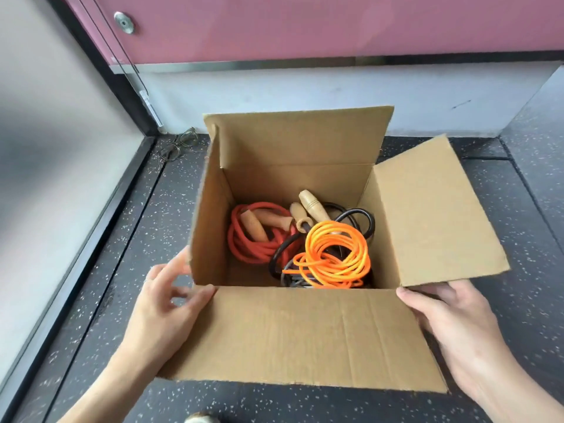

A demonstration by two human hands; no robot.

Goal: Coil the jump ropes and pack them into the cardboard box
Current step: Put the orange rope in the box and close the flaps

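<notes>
Three coiled jump ropes inside open cardboard box (290,331): red rope (253,253), black rope (273,261), orange rope (335,257). Left hand (161,303): fingers spread, touching left flap (207,209). Right hand (451,319): pinching right flap (433,215), near corner.

Eyeglasses (178,147) lie on the dark speckled floor (100,300) near a pink wall panel (305,25).
</notes>
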